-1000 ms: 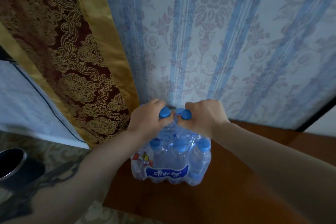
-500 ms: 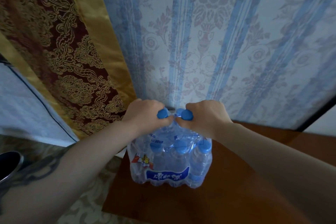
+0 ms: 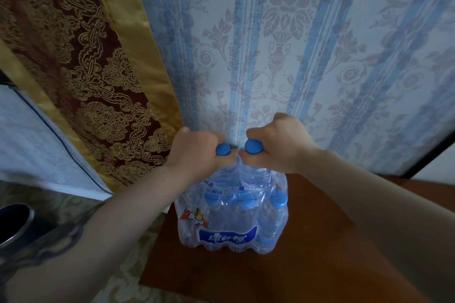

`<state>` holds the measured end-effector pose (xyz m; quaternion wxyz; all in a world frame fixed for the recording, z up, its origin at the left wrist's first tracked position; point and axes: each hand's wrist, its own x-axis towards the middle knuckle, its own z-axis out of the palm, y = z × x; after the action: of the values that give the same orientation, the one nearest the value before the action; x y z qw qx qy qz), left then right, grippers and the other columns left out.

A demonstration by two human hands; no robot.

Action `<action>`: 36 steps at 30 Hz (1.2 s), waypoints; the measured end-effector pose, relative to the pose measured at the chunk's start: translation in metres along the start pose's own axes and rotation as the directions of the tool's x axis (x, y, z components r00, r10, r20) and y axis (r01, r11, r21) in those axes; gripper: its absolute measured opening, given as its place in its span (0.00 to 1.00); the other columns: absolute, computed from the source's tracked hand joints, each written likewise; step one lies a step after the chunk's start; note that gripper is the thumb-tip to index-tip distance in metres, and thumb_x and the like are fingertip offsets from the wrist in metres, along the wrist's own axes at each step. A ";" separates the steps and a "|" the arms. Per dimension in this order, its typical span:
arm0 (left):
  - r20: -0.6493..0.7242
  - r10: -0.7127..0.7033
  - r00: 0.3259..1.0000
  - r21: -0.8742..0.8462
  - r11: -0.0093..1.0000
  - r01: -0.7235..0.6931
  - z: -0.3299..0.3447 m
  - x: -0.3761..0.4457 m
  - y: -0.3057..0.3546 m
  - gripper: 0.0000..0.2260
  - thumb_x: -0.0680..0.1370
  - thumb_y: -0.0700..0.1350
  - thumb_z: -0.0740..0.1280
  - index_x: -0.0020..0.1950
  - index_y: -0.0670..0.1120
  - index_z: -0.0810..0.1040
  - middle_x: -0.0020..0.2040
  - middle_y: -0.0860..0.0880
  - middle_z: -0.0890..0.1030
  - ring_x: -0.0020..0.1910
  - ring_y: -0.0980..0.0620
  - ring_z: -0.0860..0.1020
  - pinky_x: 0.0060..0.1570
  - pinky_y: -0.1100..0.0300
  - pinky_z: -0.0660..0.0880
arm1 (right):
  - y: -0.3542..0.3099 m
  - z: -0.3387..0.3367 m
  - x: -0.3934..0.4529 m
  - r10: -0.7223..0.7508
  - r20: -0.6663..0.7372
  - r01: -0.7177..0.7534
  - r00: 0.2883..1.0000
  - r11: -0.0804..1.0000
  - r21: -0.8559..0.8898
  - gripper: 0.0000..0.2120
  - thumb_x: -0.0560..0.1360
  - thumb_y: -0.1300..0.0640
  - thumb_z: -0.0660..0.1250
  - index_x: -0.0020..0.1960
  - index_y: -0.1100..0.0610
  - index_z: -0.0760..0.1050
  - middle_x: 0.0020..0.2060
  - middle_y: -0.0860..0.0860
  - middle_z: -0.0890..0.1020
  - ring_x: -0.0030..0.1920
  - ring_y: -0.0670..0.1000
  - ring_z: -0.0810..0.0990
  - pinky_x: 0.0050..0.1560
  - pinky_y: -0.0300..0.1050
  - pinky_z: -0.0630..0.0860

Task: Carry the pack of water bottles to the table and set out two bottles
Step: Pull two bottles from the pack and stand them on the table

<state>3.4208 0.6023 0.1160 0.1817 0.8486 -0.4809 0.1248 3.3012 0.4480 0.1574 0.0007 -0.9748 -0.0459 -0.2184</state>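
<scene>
A shrink-wrapped pack of water bottles (image 3: 231, 226) with blue caps stands on the brown wooden table (image 3: 320, 265) near its back left corner. My left hand (image 3: 197, 155) grips the neck of one bottle (image 3: 222, 149) just under its blue cap. My right hand (image 3: 278, 145) grips the neck of a second bottle (image 3: 253, 147). Both bottles stick up out of the back of the pack, higher than the other caps, with their lower bodies still inside the torn wrap.
A blue-striped floral wall (image 3: 295, 44) rises right behind the pack. A red and gold curtain (image 3: 86, 69) hangs at the left. A dark round metal bin (image 3: 12, 224) stands on the patterned floor at the lower left.
Both hands have risen and drawn the two gripped bottles upward out of the pack. The two caps now sit a little further apart. The pack has stayed on the table.
</scene>
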 end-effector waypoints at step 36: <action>-0.300 0.189 0.935 -0.314 0.906 -0.284 -0.077 0.044 0.012 0.19 0.73 0.53 0.65 0.30 0.46 0.60 0.27 0.49 0.63 0.26 0.48 0.64 0.30 0.56 0.58 | 0.006 -0.045 0.017 0.297 -0.186 -0.271 0.937 0.951 0.152 0.21 0.69 0.40 0.66 0.30 0.53 0.62 0.20 0.48 0.62 0.26 0.56 0.66 0.25 0.40 0.57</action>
<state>3.4302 0.5957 0.2050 0.3762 0.7130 -0.5671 0.1690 3.2980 0.4423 0.2060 0.0975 -0.9412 0.0824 -0.3129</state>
